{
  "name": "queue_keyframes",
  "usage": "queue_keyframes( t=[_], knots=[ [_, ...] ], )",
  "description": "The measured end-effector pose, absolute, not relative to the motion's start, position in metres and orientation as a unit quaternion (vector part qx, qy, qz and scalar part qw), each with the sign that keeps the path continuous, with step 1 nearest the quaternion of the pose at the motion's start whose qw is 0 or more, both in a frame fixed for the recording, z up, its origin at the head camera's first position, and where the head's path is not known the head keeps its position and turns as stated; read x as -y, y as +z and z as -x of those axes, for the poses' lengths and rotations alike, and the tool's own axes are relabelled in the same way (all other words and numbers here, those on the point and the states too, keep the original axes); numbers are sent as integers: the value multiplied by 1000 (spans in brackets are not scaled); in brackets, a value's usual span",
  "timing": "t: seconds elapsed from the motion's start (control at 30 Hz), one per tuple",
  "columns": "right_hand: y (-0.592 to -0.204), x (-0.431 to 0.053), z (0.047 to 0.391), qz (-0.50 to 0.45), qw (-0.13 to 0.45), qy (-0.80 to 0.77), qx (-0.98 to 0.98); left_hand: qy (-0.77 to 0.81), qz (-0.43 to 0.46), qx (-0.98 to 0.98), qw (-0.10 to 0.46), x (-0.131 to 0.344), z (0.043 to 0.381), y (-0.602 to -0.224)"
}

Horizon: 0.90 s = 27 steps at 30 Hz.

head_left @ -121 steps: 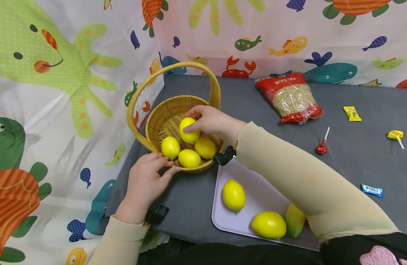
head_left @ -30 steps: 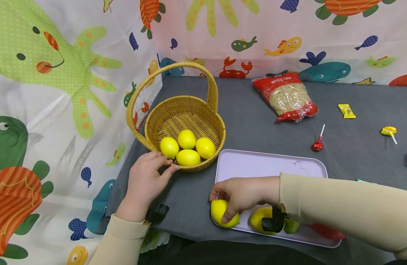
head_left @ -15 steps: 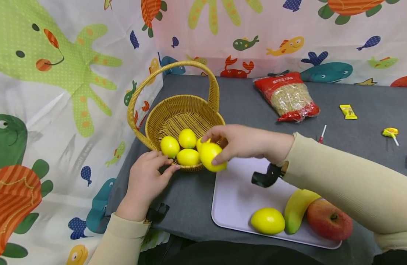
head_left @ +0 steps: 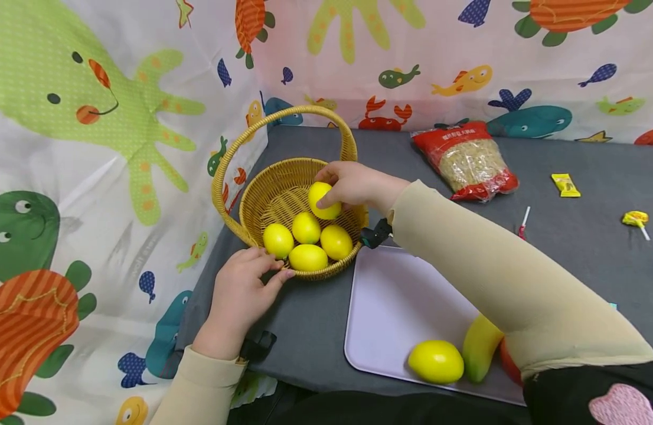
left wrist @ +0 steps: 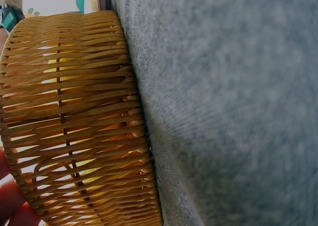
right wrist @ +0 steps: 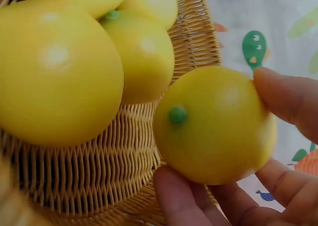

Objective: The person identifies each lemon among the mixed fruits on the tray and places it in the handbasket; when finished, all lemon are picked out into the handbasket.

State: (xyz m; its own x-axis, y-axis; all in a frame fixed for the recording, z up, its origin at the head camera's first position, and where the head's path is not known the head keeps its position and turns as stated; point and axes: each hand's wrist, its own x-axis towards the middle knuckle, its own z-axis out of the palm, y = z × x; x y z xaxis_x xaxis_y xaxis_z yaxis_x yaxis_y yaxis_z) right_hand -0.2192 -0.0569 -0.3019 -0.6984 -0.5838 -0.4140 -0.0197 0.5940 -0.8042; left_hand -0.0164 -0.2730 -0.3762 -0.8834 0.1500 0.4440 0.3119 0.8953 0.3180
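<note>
My right hand (head_left: 353, 186) holds a yellow lemon (head_left: 322, 200) between thumb and fingers inside the wicker basket (head_left: 276, 177). In the right wrist view the held lemon (right wrist: 213, 126) shows its green stem tip, with the fingers around its lower side. Several more lemons (head_left: 308, 258) lie together at the near side of the basket. My left hand (head_left: 241, 289) pinches the basket's near rim with thumb and fingers. The left wrist view shows the woven basket wall (left wrist: 74, 112) up close, with fingertips at its edge.
A lilac tray (head_left: 379, 307) lies right of the basket, holding a lemon (head_left: 436, 362), a banana (head_left: 480, 347) and a partly covered red apple (head_left: 509, 360). Behind are a red bag of noodles (head_left: 467, 159), a yellow-wrapped candy (head_left: 565, 185) and lollipops (head_left: 636, 219). A printed curtain (head_left: 146, 147) borders the table.
One lemon was set in the basket and the right hand went back to the tray. It picked up another lemon there and carried it up and left into the basket. The left hand stayed on the rim.
</note>
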Motion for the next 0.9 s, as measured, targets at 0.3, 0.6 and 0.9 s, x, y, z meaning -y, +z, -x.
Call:
queue_keyframes(
  t=[0.3,0.6,0.9],
  knots=[
    [-311,77,224,194,340,-335,-857,-195,124,950,209,274,18,-378],
    [-316,89,224,184,354,-250,-882,-197,119,951,204,273,17,-376],
    [-315,88,223,178,353,-249,-884,-197,118,951,205,273,17,-375]
  ],
)
